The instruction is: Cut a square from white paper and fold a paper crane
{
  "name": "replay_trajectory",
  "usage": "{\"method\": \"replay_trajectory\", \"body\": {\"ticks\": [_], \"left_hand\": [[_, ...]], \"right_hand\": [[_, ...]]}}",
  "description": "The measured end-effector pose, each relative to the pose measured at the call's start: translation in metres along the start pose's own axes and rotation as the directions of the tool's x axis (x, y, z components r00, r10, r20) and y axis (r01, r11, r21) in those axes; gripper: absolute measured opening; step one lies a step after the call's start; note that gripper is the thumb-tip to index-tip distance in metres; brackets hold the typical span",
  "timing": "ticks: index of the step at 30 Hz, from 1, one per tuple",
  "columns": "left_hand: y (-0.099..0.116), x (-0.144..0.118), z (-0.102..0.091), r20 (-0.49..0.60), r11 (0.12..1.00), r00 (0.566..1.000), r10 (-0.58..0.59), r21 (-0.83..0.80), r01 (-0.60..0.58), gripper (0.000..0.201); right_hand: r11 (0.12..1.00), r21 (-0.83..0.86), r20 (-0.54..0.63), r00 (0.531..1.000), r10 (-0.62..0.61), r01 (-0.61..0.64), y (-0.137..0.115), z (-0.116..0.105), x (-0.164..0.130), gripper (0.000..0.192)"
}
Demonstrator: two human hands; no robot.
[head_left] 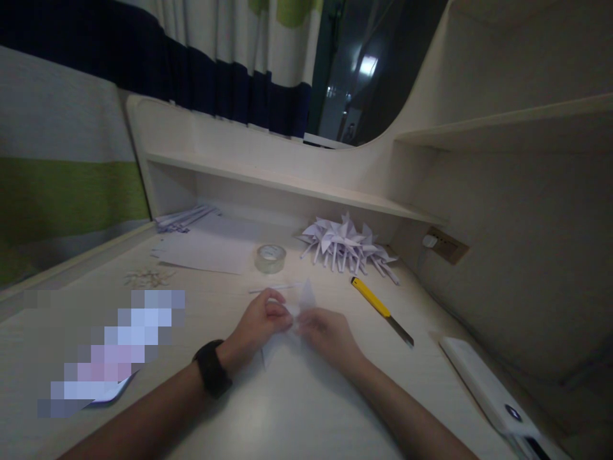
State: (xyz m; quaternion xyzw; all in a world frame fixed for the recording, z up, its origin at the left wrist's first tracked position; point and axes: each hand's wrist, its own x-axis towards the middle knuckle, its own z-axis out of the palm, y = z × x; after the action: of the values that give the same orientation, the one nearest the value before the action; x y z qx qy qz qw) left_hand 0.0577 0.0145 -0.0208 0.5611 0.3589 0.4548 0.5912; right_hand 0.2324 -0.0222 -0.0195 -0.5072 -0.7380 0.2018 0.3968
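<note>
Left of the tape roll point(270, 258): flat white paper sheets point(205, 249). Nearer than the roll, on the pale smooth counter point(297, 409): left hand point(261, 321) and right hand point(325, 335), fingers pinched together on a pointed folded white paper piece point(302, 300). Right of the roll: spiky paper cranes point(347, 246), yellow utility knife point(380, 310). No readable writing.

Tape roll point(271, 258) lies left of folded papers point(345, 246).

Behind, a tape roll point(271, 258) beside flat white sheets point(205, 249), a heap of folded paper cranes point(347, 246) under the shelf point(287, 182), a yellow utility knife point(382, 311) nearby.
</note>
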Motion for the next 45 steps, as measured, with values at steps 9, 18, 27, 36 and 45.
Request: {"method": "replay_trajectory", "body": {"ticks": [9,18,27,36,45], "left_hand": [[-0.006,0.002,-0.002,0.033,0.999,0.999,0.005,-0.034,-0.004,0.039],[-0.001,0.002,-0.001,0.008,0.988,0.997,0.081,0.132,-0.082,0.035],[-0.012,0.005,-0.002,0.026,0.981,0.994,0.103,0.163,-0.105,0.036],[-0.011,0.004,-0.001,0.008,0.981,0.996,0.09,0.169,-0.09,0.036],[-0.006,0.001,0.001,0.107,0.992,0.993,0.054,0.107,-0.066,0.035]], "right_hand": [[0.996,0.019,-0.029,0.996,-0.082,0.083,0.0,0.001,-0.002,0.013],[0.989,-0.035,-0.048,0.988,-0.144,0.142,0.003,0.002,-0.003,0.009],[0.982,-0.075,-0.057,0.982,-0.178,0.173,0.004,0.004,-0.003,0.007],[0.98,-0.103,-0.073,0.982,-0.177,0.169,0.005,0.002,-0.003,0.009],[0.998,-0.069,-0.112,0.994,-0.02,0.012,0.002,-0.001,-0.001,0.004]]}}
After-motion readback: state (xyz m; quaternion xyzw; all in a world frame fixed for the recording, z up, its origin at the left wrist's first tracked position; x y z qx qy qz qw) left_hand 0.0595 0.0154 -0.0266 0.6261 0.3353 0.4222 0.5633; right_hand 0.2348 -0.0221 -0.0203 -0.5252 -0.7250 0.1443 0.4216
